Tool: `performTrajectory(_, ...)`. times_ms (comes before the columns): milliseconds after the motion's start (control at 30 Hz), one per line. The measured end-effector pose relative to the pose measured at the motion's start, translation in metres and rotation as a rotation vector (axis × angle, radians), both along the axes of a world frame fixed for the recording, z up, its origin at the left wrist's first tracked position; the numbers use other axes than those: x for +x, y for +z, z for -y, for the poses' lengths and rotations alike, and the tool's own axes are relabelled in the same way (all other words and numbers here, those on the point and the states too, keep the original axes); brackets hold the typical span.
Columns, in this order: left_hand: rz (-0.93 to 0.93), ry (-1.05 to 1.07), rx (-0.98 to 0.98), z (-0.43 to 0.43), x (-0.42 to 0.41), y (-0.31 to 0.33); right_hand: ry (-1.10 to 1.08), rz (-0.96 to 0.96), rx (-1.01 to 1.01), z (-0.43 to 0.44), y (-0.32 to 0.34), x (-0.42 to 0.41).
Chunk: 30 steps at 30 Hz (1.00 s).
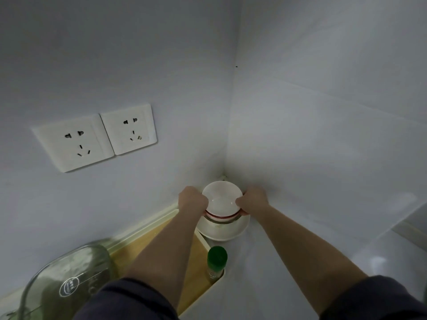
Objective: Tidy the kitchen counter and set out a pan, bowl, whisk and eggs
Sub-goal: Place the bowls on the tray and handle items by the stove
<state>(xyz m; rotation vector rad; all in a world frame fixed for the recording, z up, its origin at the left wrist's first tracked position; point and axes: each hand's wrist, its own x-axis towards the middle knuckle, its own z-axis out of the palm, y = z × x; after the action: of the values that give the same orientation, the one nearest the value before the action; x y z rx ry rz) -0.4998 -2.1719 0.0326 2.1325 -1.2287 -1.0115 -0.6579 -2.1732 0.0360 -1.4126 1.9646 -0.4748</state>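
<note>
Two hands, left hand and right hand, grip the bowl stack with curled fingers at the tabletop corner; if tilted, its top bowl could slide off onto the dish below.

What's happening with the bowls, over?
Left hand and right hand both gripping the bowl stack. Stack in corner over white dish. Green-capped bottle close in front.

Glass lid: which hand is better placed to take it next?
Left, probably. The glass lid lies outboard of the left hand; the right hand would have to cross over. Both grip the bowl stack.
</note>
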Motion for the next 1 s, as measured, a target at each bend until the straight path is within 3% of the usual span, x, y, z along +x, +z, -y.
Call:
performTrajectory(367,0.161,-0.045,-0.048,0.001,-0.008,-0.010,0.087,-0.174,-0.033,0.006,-0.016,-0.005)
performTrajectory(667,0.023,-0.130,-0.146,-0.040,0.005,-0.004,-0.028,-0.018,-0.165,-0.034,-0.003,0.004)
performTrajectory(1000,-0.199,-0.042,-0.355,-0.217,0.068,0.053,0.100,0.344,-0.297,-0.179,0.061,0.080)
